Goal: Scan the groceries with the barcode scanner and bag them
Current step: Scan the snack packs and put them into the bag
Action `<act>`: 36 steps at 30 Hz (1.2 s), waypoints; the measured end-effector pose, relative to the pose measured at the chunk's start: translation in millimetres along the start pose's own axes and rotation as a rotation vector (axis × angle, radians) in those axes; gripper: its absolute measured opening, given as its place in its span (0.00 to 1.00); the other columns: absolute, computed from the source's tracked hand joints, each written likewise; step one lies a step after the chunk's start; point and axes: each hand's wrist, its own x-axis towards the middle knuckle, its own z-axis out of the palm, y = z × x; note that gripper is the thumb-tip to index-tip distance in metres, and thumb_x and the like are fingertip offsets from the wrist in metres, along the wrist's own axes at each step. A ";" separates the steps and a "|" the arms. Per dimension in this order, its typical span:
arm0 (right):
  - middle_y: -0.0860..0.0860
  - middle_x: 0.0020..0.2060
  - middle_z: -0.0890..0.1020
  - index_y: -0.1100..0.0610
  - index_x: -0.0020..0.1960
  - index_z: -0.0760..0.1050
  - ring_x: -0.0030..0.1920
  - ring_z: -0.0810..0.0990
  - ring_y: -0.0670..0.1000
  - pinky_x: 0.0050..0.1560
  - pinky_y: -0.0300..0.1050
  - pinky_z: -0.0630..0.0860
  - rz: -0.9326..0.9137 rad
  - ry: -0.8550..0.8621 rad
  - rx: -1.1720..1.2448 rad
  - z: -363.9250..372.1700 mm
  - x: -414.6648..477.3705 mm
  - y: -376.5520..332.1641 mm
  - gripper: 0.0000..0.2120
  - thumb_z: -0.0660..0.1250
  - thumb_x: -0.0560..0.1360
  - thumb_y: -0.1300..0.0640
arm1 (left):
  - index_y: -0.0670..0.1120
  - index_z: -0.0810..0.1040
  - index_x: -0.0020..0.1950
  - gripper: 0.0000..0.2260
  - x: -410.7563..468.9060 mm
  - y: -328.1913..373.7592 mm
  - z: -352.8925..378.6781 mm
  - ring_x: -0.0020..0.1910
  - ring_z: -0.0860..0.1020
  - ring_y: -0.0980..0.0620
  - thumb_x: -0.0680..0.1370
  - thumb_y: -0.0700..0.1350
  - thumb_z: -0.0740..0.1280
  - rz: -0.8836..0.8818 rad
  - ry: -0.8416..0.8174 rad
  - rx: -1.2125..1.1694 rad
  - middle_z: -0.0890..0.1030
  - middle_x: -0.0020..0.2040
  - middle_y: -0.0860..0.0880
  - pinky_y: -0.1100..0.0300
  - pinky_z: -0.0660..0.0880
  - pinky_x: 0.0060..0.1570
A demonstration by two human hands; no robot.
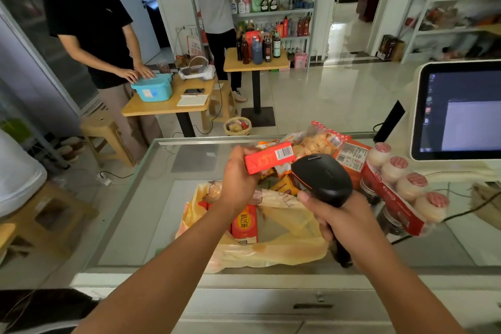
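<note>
Barcode's tilted toward the scanner (322, 177) so it reads: your left hand (238, 173) grips the red box (267, 158) mid-frame, right hand (344, 214) wraps the handle, yellow bag (284, 233) gaping underneath.

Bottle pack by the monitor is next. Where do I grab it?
Take the bottle pack mid-length across its narrow width, from above: it lies in a long diagonal row, so the grip spans from the red wrap to the far side.

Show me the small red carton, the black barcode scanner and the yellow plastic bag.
small red carton (260, 164), head view, its red side face.
black barcode scanner (325, 179), head view, top of its head.
yellow plastic bag (292, 238), head view, its right wall.
</note>
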 end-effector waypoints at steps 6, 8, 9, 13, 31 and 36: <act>0.57 0.24 0.69 0.58 0.32 0.72 0.22 0.68 0.52 0.28 0.45 0.66 -0.009 0.014 0.031 -6.2 1.0 -8.3 0.15 0.74 0.72 0.56 | 0.49 0.73 0.56 0.15 21.4 12.0 12.9 0.58 0.78 0.59 0.75 0.38 0.74 0.144 0.001 -0.028 0.79 0.57 0.51 0.59 0.78 0.55; 0.57 0.25 0.69 0.60 0.33 0.72 0.22 0.68 0.52 0.28 0.45 0.67 -0.002 0.010 0.025 -9.1 -0.5 -10.4 0.15 0.74 0.72 0.56 | 0.52 0.73 0.56 0.16 24.8 10.3 15.5 0.59 0.78 0.56 0.75 0.39 0.74 0.143 -0.018 -0.043 0.79 0.57 0.52 0.51 0.79 0.56; 0.57 0.25 0.69 0.60 0.33 0.73 0.22 0.68 0.51 0.27 0.45 0.67 0.000 0.008 0.030 -10.6 -0.6 -10.3 0.14 0.74 0.72 0.57 | 0.52 0.72 0.56 0.16 25.2 10.3 16.6 0.60 0.78 0.56 0.75 0.39 0.74 0.144 -0.027 -0.054 0.79 0.57 0.51 0.48 0.79 0.57; 0.57 0.25 0.70 0.58 0.33 0.74 0.23 0.68 0.52 0.27 0.45 0.68 -0.003 0.009 0.020 -15.2 -3.4 -10.2 0.13 0.74 0.72 0.57 | 0.53 0.72 0.57 0.17 23.3 8.9 19.1 0.61 0.78 0.56 0.75 0.39 0.74 0.147 -0.031 -0.065 0.78 0.58 0.52 0.47 0.80 0.56; 0.49 0.49 0.77 0.52 0.61 0.75 0.52 0.74 0.49 0.50 0.42 0.66 0.126 0.177 -0.249 0.4 50.2 67.6 0.21 0.76 0.70 0.57 | 0.43 0.77 0.56 0.16 -4.2 -38.0 -41.3 0.45 0.83 0.51 0.70 0.34 0.74 -0.346 -0.258 -0.414 0.84 0.48 0.50 0.60 0.79 0.39; 0.55 0.52 0.82 0.55 0.60 0.77 0.55 0.79 0.57 0.49 0.45 0.71 0.332 0.047 -0.468 12.0 67.9 102.8 0.22 0.76 0.68 0.60 | 0.48 0.79 0.58 0.14 -5.8 -53.1 -39.6 0.52 0.82 0.50 0.75 0.35 0.71 -0.418 -0.610 -0.291 0.84 0.52 0.50 0.57 0.80 0.49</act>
